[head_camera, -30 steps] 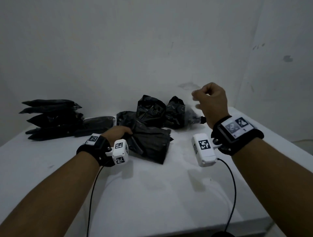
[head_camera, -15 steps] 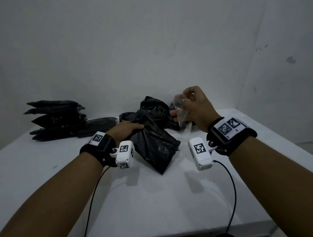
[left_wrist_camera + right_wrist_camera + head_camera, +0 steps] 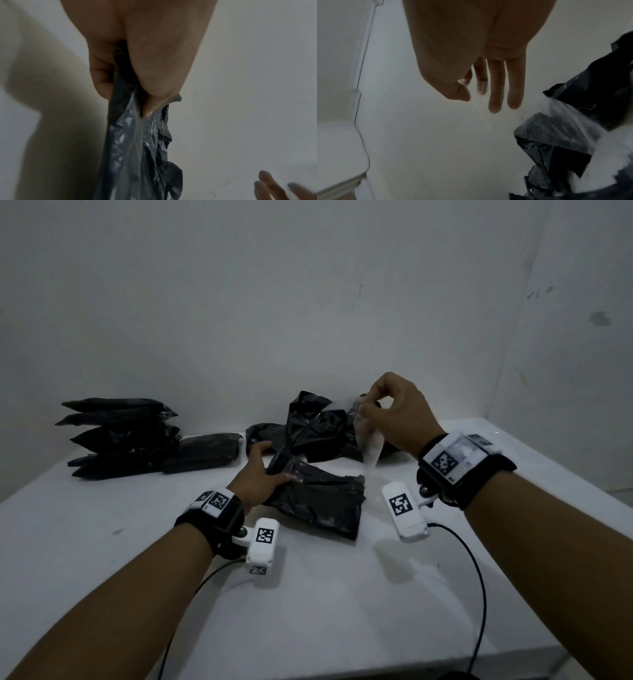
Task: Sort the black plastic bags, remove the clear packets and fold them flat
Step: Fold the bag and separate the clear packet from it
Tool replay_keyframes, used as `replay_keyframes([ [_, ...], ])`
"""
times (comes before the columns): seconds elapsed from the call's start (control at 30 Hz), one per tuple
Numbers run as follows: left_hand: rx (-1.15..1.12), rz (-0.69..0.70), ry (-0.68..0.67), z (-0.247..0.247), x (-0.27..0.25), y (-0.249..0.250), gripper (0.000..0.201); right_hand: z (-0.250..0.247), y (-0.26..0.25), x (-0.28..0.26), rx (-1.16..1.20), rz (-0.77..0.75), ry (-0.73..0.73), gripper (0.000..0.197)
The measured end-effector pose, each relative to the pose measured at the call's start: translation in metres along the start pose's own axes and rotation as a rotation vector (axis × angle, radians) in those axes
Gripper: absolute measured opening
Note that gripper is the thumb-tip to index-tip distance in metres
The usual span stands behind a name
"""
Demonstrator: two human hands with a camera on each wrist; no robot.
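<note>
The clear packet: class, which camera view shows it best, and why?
The head view: the clear packet hangs whole from the right hand, which pinches its top above the black bags. The right wrist view shows only a blurred translucent smear; the left wrist view shows a faint blur by fingertips at its corner.

The bag [image 3: 318, 501] under my left hand [image 3: 260, 474] is glossy black, like the stacked bags [image 3: 116, 436]. The packet [image 3: 368, 440] my right hand [image 3: 397, 412] pinches is clear. Table [image 3: 342, 611] white; wristbands [image 3: 222, 518] black, with black-and-white checkered tags [image 3: 265, 535].
</note>
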State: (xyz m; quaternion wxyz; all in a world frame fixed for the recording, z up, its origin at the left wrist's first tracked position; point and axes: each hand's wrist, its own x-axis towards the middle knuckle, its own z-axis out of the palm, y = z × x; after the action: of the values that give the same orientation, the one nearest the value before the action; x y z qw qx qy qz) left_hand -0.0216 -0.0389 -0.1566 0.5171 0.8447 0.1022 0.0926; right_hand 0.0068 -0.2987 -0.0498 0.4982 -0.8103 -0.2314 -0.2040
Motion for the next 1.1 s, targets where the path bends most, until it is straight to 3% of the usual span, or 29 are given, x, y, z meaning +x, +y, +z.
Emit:
replay_keyframes([
  [0.1,0.163,-0.037,0.007,-0.001,0.004,-0.004,0.058,-0.009,0.002,0.011,0.010,0.034,0.082,0.013],
  [0.2,0.465,-0.092,-0.032,0.005,0.004,-0.010,0.063,-0.015,0.000,0.010,-0.007,0.026,0.108,0.010],
  [0.27,0.679,-0.047,0.059,0.012,0.002,-0.009,0.071,-0.013,0.002,0.006,-0.019,0.003,0.093,0.010],
  [0.33,0.743,0.074,0.123,0.014,0.001,-0.002,0.059,-0.009,0.006,0.004,-0.087,-0.058,0.098,0.012],
  [0.47,0.691,0.343,-0.067,0.017,0.004,0.006,0.032,-0.012,0.005,0.010,-0.057,-0.055,0.117,0.013],
  [0.63,0.773,0.290,-0.220,0.020,0.006,0.005,0.030,-0.036,-0.001,0.018,0.135,0.066,0.209,0.019],
  [0.77,0.580,0.212,-0.016,0.014,0.016,0.008,0.039,-0.035,0.005,0.013,0.043,0.067,0.137,0.017],
  [0.83,0.543,0.226,0.149,0.009,0.019,0.013,0.033,-0.027,0.013,0.007,-0.079,0.018,0.107,0.014],
  [0.9,0.577,0.293,0.219,0.008,0.013,0.023,0.022,-0.016,0.016,0.001,-0.149,-0.033,0.078,0.013],
  [0.93,0.566,0.301,0.170,0.008,0.007,0.030,0.021,-0.011,0.018,-0.001,-0.169,-0.050,0.054,0.012],
  [1.0,0.301,0.146,-0.132,0.011,-0.011,0.051,0.035,-0.003,0.020,-0.002,-0.213,-0.074,0.006,0.009],
  [1.07,-0.163,-0.115,-0.445,0.012,-0.034,0.077,0.068,0.006,0.020,-0.002,-0.273,-0.122,-0.046,0.008],
  [1.1,-0.301,-0.180,-0.546,0.011,-0.041,0.089,0.084,0.009,0.019,-0.002,-0.319,-0.164,-0.077,0.010],
])
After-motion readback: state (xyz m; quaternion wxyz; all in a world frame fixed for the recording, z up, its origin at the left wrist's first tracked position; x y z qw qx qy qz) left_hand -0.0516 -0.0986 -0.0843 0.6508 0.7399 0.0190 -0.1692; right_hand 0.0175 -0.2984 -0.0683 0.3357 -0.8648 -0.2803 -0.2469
